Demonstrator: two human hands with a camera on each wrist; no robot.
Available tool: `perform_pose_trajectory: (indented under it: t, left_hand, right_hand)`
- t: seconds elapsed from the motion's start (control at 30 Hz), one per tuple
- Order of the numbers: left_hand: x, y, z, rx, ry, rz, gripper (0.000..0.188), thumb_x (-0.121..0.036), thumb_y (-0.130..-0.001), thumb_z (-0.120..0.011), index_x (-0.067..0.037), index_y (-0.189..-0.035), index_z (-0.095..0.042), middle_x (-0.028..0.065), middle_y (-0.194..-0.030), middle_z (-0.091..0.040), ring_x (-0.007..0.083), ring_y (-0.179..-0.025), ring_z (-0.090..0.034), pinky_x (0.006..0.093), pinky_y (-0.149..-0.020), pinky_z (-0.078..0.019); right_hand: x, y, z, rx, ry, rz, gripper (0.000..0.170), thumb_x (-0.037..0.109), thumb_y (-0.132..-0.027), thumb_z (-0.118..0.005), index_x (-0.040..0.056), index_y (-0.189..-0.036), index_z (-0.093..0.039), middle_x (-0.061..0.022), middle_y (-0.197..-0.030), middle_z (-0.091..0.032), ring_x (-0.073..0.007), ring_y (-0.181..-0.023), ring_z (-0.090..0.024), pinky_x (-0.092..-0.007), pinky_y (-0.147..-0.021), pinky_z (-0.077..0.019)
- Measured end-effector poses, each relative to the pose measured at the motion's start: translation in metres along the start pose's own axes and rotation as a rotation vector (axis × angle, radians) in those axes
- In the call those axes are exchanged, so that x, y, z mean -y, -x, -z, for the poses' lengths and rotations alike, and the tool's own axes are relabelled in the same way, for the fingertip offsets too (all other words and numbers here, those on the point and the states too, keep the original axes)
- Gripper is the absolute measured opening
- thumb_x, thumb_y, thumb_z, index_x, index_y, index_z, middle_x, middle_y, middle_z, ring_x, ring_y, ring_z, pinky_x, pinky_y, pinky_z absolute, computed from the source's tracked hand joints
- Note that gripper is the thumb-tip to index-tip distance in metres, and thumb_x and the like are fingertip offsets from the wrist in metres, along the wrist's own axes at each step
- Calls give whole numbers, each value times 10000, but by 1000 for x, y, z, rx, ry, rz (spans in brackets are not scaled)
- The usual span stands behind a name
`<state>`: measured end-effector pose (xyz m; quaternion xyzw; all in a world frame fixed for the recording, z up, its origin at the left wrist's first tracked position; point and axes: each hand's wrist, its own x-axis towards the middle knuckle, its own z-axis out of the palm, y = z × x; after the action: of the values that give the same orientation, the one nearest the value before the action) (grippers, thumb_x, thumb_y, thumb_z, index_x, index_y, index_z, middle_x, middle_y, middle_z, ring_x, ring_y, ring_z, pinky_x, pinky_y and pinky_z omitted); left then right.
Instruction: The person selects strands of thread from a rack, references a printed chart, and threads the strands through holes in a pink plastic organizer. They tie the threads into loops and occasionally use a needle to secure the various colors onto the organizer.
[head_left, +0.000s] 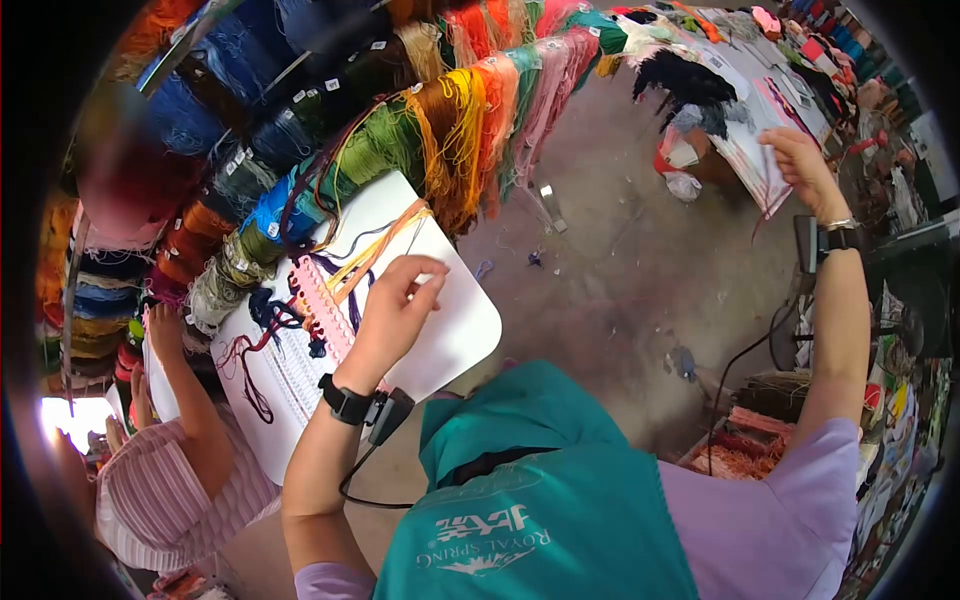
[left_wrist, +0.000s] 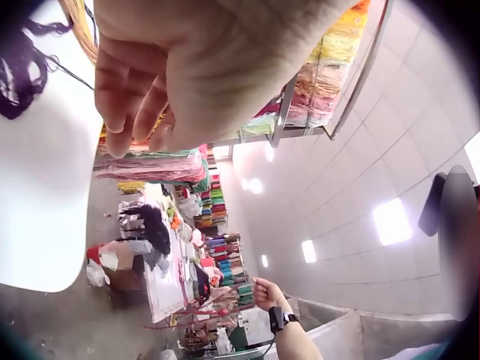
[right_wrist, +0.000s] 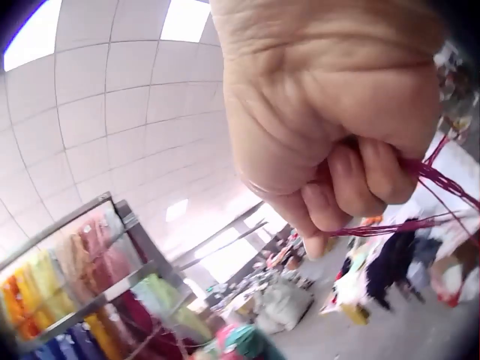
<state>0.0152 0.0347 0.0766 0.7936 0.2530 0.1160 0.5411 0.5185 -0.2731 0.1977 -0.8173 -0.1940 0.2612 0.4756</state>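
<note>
My right hand (head_left: 808,172) is raised out to the side, away from the white tabletop. Its curled fingers grip magenta thread (right_wrist: 390,228), which loops out of the fist in the right wrist view. My left hand (head_left: 395,312) hovers over the white tabletop (head_left: 455,335) with fingers loosely bent and nothing visible in them. Beside it lies a pink scalloped strip (head_left: 326,308) with threads along it. Yellow and tan strands (head_left: 385,245) stretch past its far end. Dark purple thread (left_wrist: 21,71) lies near the left hand, and a dark red strand (head_left: 255,385) trails over the near side.
Racks of colourful thread skeins (head_left: 375,140) border the table's far side. Another person in a striped garment (head_left: 180,490) works at the left. Across the floor (head_left: 610,270) stands a second table (head_left: 745,150) bearing black thread (head_left: 685,80). Reddish bundles (head_left: 750,440) lie at lower right.
</note>
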Motion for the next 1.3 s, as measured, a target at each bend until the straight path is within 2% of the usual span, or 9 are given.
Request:
perform_pose_trajectory:
  t: [0.13,0.27,0.3,0.37,0.5,0.73,0.87,1.03,1.3]
  left_hand:
    - [-38,-21,-7,10,202,-222,241,-104,-990,-556,-28,-1207,-626,78,-1322,-582,126,-838,-669,241,-678,-528]
    - [-65,-32,5,339,326,60,295,-137,-998,-573,-12,-1258,-634,85,-1326,-598,132,-973,-662,250,-803,-536]
    - [-63,-30,1,290,327,-20,324,-145,-999,-578,-11,-1292,-610,81,-1330,-594,131,-1030,-638,257,-864,-513]
    - [-52,-29,-9,195,322,-182,391,-160,-1000,-587,-9,-1359,-564,71,-1339,-585,129,-1145,-590,270,-985,-468]
    - [-26,-10,-15,156,667,-66,507,-163,-998,-598,-20,-1459,-443,34,-1350,-566,111,-1269,-479,283,-1090,-372]
    - [-3,35,1,180,936,122,318,-218,-1010,-583,34,-1193,-646,122,-1059,-714,183,-1046,-667,336,-971,-512]
    - [8,47,8,-97,1260,130,321,-206,-1007,-576,35,-1214,-623,172,-1134,-690,247,-1092,-665,375,-985,-527]
    - [15,51,21,-406,1388,160,344,-192,-982,-604,20,-1253,-607,150,-1284,-621,229,-1210,-591,392,-1009,-518]
    - [26,57,24,-453,1353,144,350,-156,-966,-606,44,-1252,-592,124,-1203,-648,193,-1067,-637,378,-932,-555]
  right_hand:
    - [31,11,-108,485,-181,74,105,169,-952,-634,76,-933,-679,129,-578,-324,12,-455,-227,-190,-406,-145]
    - [60,51,-217,720,-332,33,141,165,-973,-606,52,-1014,-680,127,-591,-346,16,-453,-211,-187,-401,-136]
    - [63,59,-238,841,-494,4,165,138,-983,-585,21,-1061,-671,90,-635,-437,-1,-491,-304,-186,-422,-199]
    - [71,79,-286,866,-747,-73,192,105,-990,-558,-16,-1110,-646,32,-731,-525,-39,-583,-426,-196,-484,-306]
    - [76,102,-356,994,-1066,-169,258,56,-988,-523,-82,-1198,-582,-79,-946,-622,-147,-828,-589,-264,-708,-495]
    - [67,89,-410,1001,-770,-116,288,65,-985,-530,-75,-1234,-560,-146,-1091,-663,-214,-1017,-652,-334,-895,-537]
    - [37,65,-423,838,277,295,244,182,-960,-603,-2,-1109,-660,-96,-955,-712,-195,-903,-698,-306,-776,-540]
    - [43,105,-441,879,-293,310,127,69,-911,-676,-2,-1015,-662,-11,-909,-685,-68,-820,-630,-224,-715,-505]
    - [42,126,-480,986,-404,116,79,87,-926,-656,22,-970,-661,-42,-850,-690,-51,-611,-555,-192,-518,-406]
